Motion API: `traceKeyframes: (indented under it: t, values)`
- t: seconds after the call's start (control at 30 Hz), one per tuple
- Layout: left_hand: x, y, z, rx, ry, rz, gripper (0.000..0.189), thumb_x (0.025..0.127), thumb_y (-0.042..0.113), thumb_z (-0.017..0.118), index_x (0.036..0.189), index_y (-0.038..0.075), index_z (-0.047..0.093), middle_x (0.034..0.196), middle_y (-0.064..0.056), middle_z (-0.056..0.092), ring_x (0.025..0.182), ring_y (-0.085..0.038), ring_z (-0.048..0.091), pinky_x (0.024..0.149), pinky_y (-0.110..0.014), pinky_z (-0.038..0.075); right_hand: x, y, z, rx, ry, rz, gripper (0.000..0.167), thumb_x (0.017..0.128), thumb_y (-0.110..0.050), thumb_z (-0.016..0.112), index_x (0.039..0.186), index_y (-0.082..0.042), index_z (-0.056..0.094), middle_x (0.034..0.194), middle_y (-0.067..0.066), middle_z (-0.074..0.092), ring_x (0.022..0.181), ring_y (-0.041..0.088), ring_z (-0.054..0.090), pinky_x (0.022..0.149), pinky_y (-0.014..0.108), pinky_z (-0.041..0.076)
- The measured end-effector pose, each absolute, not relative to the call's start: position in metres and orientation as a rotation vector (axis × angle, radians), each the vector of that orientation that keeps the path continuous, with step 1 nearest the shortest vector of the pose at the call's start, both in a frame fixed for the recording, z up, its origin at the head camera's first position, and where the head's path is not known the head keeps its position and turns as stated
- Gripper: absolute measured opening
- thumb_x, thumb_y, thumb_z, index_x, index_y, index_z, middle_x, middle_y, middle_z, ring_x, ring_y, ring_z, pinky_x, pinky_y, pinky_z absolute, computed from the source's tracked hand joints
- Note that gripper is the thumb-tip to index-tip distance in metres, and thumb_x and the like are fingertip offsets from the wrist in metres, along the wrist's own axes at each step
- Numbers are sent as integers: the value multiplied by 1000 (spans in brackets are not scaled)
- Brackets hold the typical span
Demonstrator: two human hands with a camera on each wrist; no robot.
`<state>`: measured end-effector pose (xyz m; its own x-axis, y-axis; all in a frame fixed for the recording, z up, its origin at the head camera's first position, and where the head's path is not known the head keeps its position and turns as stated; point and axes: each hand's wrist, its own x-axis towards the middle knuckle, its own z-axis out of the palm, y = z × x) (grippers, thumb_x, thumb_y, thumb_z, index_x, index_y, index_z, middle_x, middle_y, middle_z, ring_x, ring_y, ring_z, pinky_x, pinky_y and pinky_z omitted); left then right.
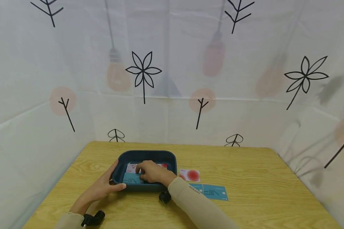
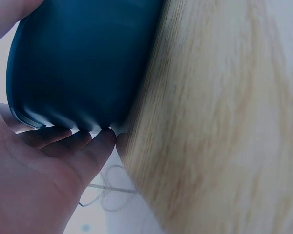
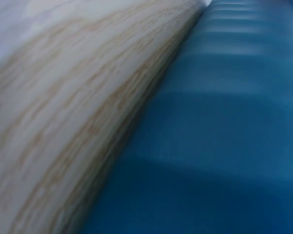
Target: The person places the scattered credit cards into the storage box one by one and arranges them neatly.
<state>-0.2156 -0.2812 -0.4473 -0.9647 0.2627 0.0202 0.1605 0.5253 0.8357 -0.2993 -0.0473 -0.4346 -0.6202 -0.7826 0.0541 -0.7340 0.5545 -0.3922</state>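
A dark blue plastic box (image 1: pixel 145 188) with rounded corners sits on the table. My left hand (image 1: pixel 98 187) holds it by the left end, thumb along the front wall and fingers against the side. In the left wrist view, the fingertips of that hand (image 2: pixel 53 165) press the outer wall of the box (image 2: pixel 83 63). My right hand (image 1: pixel 153 171) reaches down into the box, fingers bent, beside a blue VIP card (image 1: pixel 131 179). Whether it pinches that card is unclear. Behind the blue card lies a white card with pink marks (image 1: pixel 131 167), partly covered by the hand.
Right of the box, a white card with a red circle (image 1: pixel 193 175) lies on the wooden table (image 1: pixel 246 178). Nearer are blue cards, one marked VIP (image 1: pixel 215 192), partly behind the right sleeve (image 1: pixel 199 203). A patterned white cloth (image 1: pixel 172 121) hangs around the table.
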Motion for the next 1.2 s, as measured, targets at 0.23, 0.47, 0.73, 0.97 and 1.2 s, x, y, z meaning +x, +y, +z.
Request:
traceKeyframes:
  t: [0.23,0.47,0.73,0.97,1.2]
  values:
    - [-216,-281,-448,370,2626,1453,100,86,29,72,155,16,0,156,-23,10,126,-34,45,89,-28,44,-301,-48,-437,-1284,2661,-569,21,92,-13,65,113,-15,68,97,0,60,87,8,53,75,21,46]
    - [-216,-281,-448,357,2639,1442,101,85,30,73,155,17,2,155,-23,14,121,-30,48,88,-28,44,-299,-48,-435,-1260,2664,-573,24,92,-13,65,115,-14,67,99,1,60,87,8,53,77,21,47]
    - [-216,-281,-448,364,2635,1449,101,85,30,73,155,15,1,154,-24,15,120,-30,49,87,-25,44,-298,-48,-434,-1276,2661,-583,24,92,-12,64,115,-13,67,99,2,60,87,8,54,77,21,47]
    - [-216,-281,-446,336,2651,1426,102,85,32,74,155,16,2,154,-24,15,121,-30,48,89,-30,44,-299,-42,-433,-1295,2663,-623,24,91,-13,65,115,-12,66,98,2,60,85,9,54,75,22,47]
    - [-216,-280,-448,350,2647,1442,102,85,30,74,155,15,1,154,-24,15,120,-30,48,87,-24,44,-297,-30,-429,-1289,2659,-659,26,92,-18,65,118,-12,64,95,-2,58,83,6,53,72,20,46]
